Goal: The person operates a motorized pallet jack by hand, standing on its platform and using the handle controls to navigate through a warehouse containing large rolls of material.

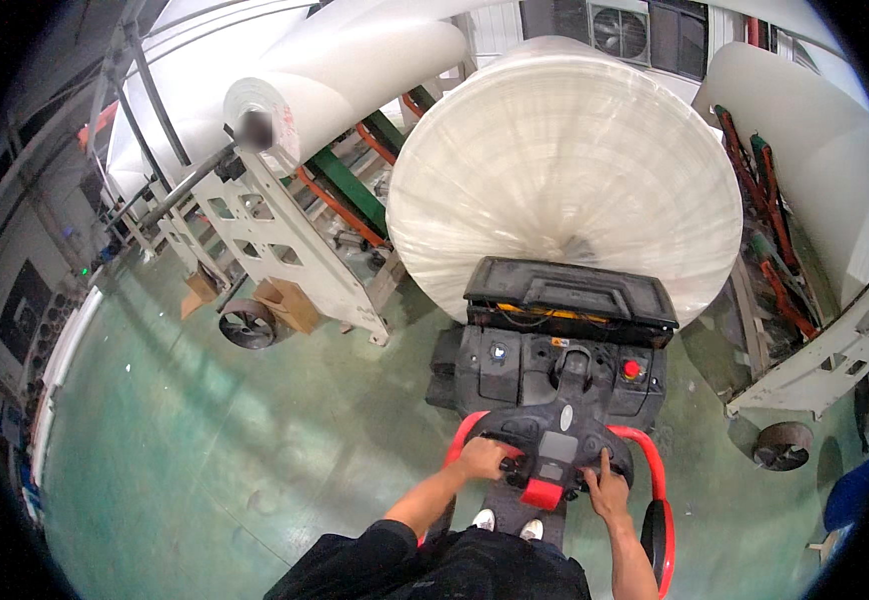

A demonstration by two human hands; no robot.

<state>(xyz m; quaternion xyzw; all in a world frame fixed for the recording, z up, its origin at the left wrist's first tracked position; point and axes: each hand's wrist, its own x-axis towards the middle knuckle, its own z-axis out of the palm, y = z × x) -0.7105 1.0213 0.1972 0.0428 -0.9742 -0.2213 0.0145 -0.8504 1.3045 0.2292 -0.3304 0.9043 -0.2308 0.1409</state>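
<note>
I stand on the electric pallet truck [565,375], a black machine with a red knob. Its tiller handle [557,447], dark with a grey middle and a red end, points toward me. My left hand [481,458] is closed round the grip on the left side of the tiller head. On the other side, my right hand [608,490] holds the right grip, its index finger stretched forward over the head and its thumb by the controls. Directly ahead of the truck stands a huge wrapped white roll [565,160], its round end facing me. The truck's body hides the roll's lower edge.
Red side rails [655,465] curve round the platform. At left are a pale metal frame [295,250], a cardboard box [288,305] and a dark wheel [248,324]. At right stand another frame [815,365], a wheel [783,446] and a white sheet roll [805,150].
</note>
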